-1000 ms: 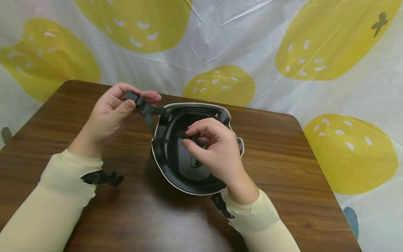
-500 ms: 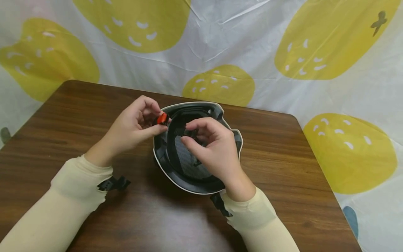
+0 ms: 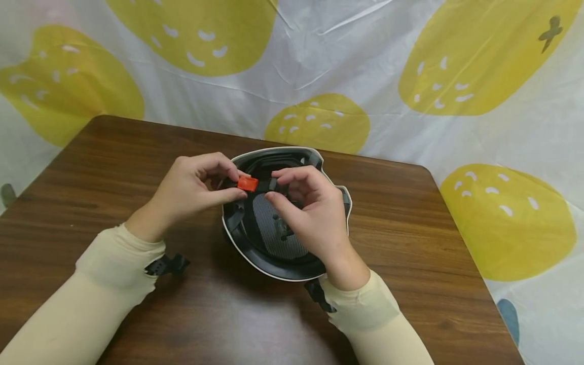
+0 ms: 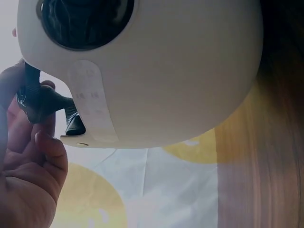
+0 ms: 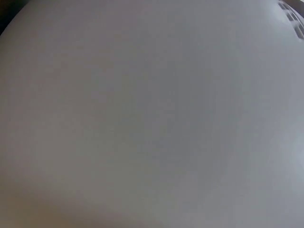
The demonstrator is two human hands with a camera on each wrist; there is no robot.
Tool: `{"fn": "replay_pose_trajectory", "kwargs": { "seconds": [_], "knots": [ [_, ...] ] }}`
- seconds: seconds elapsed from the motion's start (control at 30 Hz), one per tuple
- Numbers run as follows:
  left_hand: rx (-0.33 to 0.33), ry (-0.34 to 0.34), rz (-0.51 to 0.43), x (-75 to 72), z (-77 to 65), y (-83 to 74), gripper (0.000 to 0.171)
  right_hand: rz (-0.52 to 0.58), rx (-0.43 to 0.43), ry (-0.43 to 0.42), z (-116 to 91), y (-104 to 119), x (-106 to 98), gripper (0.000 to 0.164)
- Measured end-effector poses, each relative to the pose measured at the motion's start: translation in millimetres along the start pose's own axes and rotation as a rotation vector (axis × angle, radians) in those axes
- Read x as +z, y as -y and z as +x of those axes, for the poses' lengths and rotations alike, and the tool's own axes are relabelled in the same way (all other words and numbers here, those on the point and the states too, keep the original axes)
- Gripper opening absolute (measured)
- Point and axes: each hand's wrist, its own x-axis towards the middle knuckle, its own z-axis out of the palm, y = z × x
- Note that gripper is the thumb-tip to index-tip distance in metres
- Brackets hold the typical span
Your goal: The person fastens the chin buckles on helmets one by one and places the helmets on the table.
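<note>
A white helmet (image 3: 230, 238) lies upside down, its black lining (image 3: 278, 233) facing up in the head view. My left hand (image 3: 196, 185) pinches the red buckle piece (image 3: 248, 183) of the chin strap at the helmet's left rim. Over the opening, my right hand (image 3: 315, 213) pinches the black buckle piece (image 3: 272, 184) between thumb and forefinger. The two pieces are in line, ends meeting or nearly so. In the left wrist view the left hand (image 4: 35, 175) is beside the black strap (image 4: 42, 102) and the smooth white shell (image 4: 166, 90). The right wrist view shows mostly white shell (image 5: 152, 114).
The helmet rests on a brown wood-grain table (image 3: 410, 263). Behind the table hangs a white curtain (image 3: 388, 137) with yellow fruit shapes. A dark round part (image 4: 88, 19) and a pale label strip (image 4: 92, 99) are on the shell's side.
My left hand has moved right and toward me, bringing the red buckle piece to the black one. The right hand stays nearly in place. The helmet has turned slightly.
</note>
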Motion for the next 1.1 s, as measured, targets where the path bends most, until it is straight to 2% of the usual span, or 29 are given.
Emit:
{"fn": "replay_pose_trajectory", "kwargs": {
  "seconds": [0.17, 0.3, 0.53, 0.8, 1.1],
  "knots": [
    [0.04, 0.007, -0.006, 0.1, 0.0, 1.3, 0.031, 0.029, 0.003, 0.0, 0.2, -0.1, 0.7, 0.027],
    [0.026, 0.0, -0.064, 0.5, -0.1, 1.3, 0.032, 0.059, 0.011, 0.004, -0.3, 0.1, 1.2, 0.027],
    [0.023, -0.014, -0.137, 0.8, -0.2, 1.4, 0.034, 0.037, 0.02, 0.023, -1.8, -0.1, 1.3, 0.027],
    [0.055, 0.012, -0.133, 0.7, 0.1, 2.5, 0.033, 0.025, 0.033, 0.03, -2.6, 0.8, 2.5, 0.027],
    [0.066, 0.009, -0.121, 1.0, -0.3, 1.7, 0.031, 0.002, 0.036, 0.04, -2.5, 1.5, 3.5, 0.028]
  ]
}}
